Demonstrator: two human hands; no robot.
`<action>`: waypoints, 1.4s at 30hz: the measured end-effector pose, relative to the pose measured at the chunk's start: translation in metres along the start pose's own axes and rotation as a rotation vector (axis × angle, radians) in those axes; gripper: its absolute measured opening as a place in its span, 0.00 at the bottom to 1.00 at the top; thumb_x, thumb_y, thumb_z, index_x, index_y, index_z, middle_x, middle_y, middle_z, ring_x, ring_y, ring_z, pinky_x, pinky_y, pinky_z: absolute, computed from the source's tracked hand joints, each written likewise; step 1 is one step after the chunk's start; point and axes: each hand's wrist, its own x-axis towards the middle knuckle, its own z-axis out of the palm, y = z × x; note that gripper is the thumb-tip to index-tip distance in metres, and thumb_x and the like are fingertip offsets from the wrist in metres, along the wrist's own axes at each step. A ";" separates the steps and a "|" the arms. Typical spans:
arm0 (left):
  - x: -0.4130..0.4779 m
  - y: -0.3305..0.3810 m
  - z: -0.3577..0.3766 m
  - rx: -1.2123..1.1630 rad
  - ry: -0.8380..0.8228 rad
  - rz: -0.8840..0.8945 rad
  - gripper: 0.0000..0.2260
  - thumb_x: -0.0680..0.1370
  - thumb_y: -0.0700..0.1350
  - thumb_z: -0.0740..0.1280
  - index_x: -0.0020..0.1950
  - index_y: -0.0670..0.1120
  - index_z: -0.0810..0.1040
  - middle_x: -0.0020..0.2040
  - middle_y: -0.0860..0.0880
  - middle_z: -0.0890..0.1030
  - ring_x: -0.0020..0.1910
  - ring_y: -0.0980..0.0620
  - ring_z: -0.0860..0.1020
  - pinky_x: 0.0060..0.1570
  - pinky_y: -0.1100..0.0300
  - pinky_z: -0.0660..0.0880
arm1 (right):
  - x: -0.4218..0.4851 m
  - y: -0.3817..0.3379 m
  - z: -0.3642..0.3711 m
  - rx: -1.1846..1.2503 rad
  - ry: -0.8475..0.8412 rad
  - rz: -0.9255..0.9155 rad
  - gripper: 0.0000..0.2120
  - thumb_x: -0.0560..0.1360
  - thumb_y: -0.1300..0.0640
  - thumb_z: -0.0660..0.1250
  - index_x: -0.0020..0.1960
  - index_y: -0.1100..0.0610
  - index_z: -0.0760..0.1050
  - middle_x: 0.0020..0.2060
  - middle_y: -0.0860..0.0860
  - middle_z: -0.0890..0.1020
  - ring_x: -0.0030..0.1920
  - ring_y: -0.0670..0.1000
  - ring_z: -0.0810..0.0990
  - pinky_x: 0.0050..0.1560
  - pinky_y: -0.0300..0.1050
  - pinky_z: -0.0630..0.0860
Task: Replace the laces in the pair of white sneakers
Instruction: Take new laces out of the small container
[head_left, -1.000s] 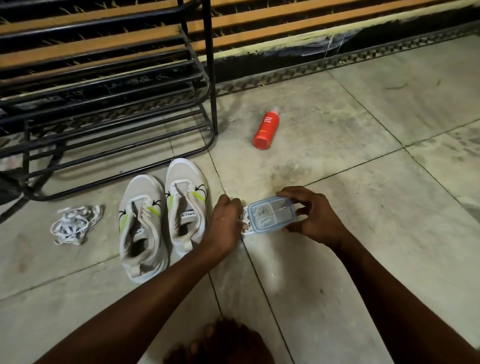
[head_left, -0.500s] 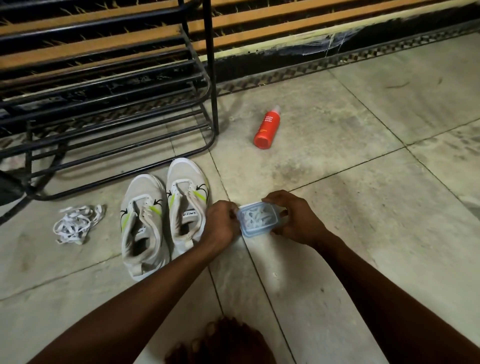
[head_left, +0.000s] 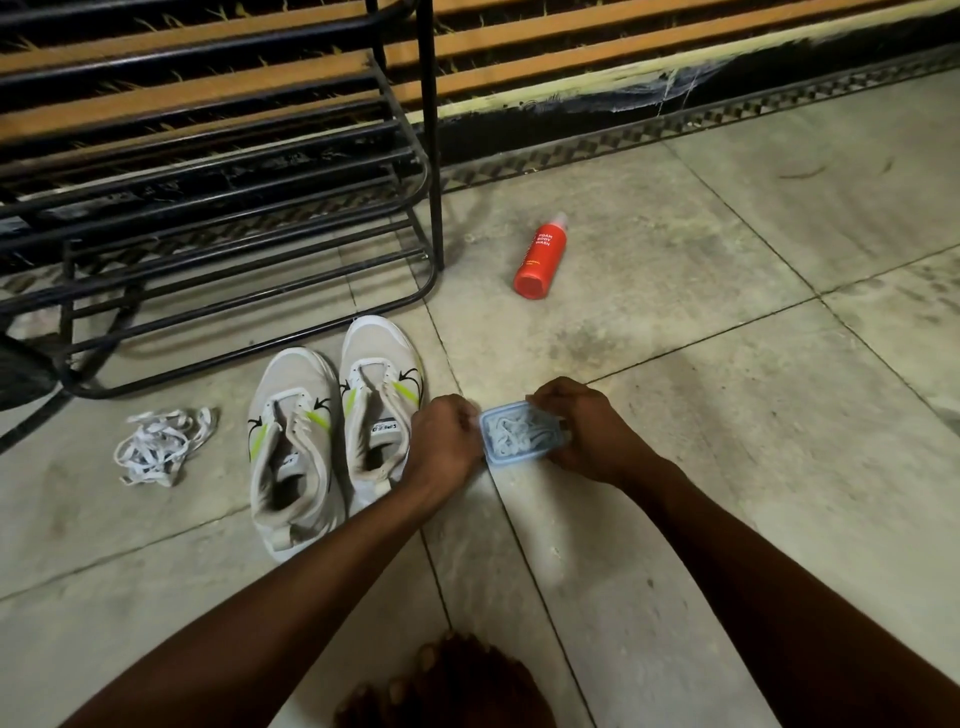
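Our left hand (head_left: 441, 441) and right hand (head_left: 592, 436) grip the lace box (head_left: 519, 434) by its ends, fingers curled. It's just right of the sneakers (head_left: 374, 353).

two white sneakers (head_left: 298, 395) stand side by side on the floor, touching, toes pointing far, unlaced, with lime stripes and black marks on their sides. a loose tangle of flat white laces (head_left: 156, 447) lies apart to their left. just right of them is a small clear bluish box (head_left: 522, 457) of coiled white laces, gripped at its ends by the left hand (head_left: 441, 441) and right hand (head_left: 587, 431).
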 end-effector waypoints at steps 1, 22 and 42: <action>0.000 0.000 -0.001 0.016 -0.004 0.018 0.04 0.73 0.38 0.74 0.47 0.43 0.84 0.45 0.46 0.86 0.48 0.48 0.84 0.50 0.58 0.79 | -0.001 -0.001 0.000 -0.007 0.000 -0.007 0.23 0.66 0.65 0.76 0.60 0.66 0.80 0.56 0.61 0.80 0.56 0.58 0.81 0.59 0.48 0.77; 0.011 0.003 0.006 0.338 -0.313 0.089 0.29 0.69 0.45 0.81 0.67 0.44 0.75 0.66 0.40 0.74 0.64 0.41 0.75 0.60 0.57 0.73 | 0.015 -0.010 -0.009 -0.234 -0.227 0.122 0.38 0.63 0.56 0.82 0.71 0.56 0.74 0.60 0.53 0.75 0.58 0.55 0.78 0.57 0.45 0.75; 0.015 -0.001 0.017 0.449 -0.379 0.164 0.23 0.72 0.45 0.77 0.62 0.44 0.71 0.65 0.41 0.70 0.61 0.42 0.75 0.53 0.57 0.71 | 0.012 0.002 -0.004 0.035 -0.165 0.242 0.34 0.58 0.60 0.85 0.62 0.63 0.78 0.57 0.55 0.80 0.55 0.53 0.80 0.52 0.43 0.78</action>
